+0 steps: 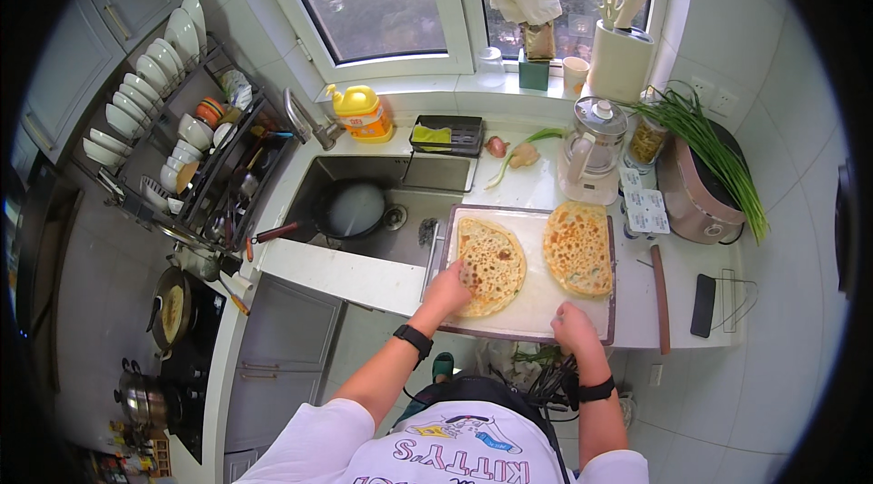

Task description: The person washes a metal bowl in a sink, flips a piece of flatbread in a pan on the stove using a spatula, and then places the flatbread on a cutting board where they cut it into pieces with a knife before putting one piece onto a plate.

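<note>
Two browned, D-shaped flatbreads lie on a pale cutting board (pixel 535 259) with a dark rim. My left hand (pixel 448 290) is at the outer edge of the left flatbread (pixel 492 266), its fingertips gripping that edge. The right flatbread (pixel 578 249) has its straight edge towards the board's right side. My right hand (pixel 573 328) is over the board's front edge, just below the right flatbread, with its fingers curled in and nothing seen in them.
Left of the board is a sink (pixel 409 211) holding a wok (pixel 351 208) of cloudy water. A glass kettle (pixel 593 150), green chives (pixel 713 150) and a phone (pixel 703 305) are on the counter. A frying pan (pixel 172 310) with a flatbread in it sits on the stove.
</note>
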A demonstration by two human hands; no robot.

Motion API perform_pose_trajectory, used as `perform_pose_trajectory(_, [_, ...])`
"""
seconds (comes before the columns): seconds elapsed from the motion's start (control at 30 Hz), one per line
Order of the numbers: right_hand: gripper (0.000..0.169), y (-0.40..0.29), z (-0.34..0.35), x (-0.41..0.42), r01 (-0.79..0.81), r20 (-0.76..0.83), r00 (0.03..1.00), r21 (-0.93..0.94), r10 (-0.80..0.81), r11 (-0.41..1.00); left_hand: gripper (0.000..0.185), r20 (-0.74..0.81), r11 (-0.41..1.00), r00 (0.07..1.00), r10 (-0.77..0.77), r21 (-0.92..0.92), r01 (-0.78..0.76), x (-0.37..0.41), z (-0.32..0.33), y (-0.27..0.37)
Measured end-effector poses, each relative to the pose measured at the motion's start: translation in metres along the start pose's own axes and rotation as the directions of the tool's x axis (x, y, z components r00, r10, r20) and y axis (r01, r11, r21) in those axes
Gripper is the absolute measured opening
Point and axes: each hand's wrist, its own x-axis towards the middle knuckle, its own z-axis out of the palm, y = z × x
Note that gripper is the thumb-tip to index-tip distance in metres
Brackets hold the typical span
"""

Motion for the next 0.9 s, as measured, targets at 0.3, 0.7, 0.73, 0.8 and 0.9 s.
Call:
perform_pose_trajectory(0.3, [0.031, 0.002, 0.000, -0.003, 0.002, -0.003, 1.000, 0.035, -0.001, 0.999, 0.055, 0.021, 0.997, 1.000, -0.001, 0.078, -0.001, 0.021, 0.007, -0.007])
perform_pose_trajectory(0.7, [0.027, 0.007, 0.000, -0.004, 0.028, -0.023, 0.999, 0.085, -0.026, 0.996, 0.050, 0.020, 0.995, 1.000, 0.023, 0.100, -0.024, 0.017, 0.028, 0.026])
perform_pose_trajectory(0.73, [0.027, 0.008, 0.001, -0.002, 0.030, -0.024, 0.999, 0.082, -0.028, 0.996, 0.050, 0.010, 0.994, 0.998, 0.054, 0.092, -0.055, 0.018, 0.033, 0.026])
perform_pose_trajectory(0.8, [0.026, 0.011, 0.004, 0.000, 0.034, -0.030, 0.999, 0.091, -0.032, 0.995, 0.050, -0.008, 0.990, 0.993, 0.119, 0.075, -0.118, 0.018, 0.041, 0.030])
perform_pose_trajectory(0.9, [0.024, 0.015, 0.005, 0.001, 0.039, -0.042, 0.999, 0.121, -0.034, 0.992, 0.051, 0.002, 0.989, 0.991, 0.133, 0.071, -0.132, 0.013, 0.047, 0.047])
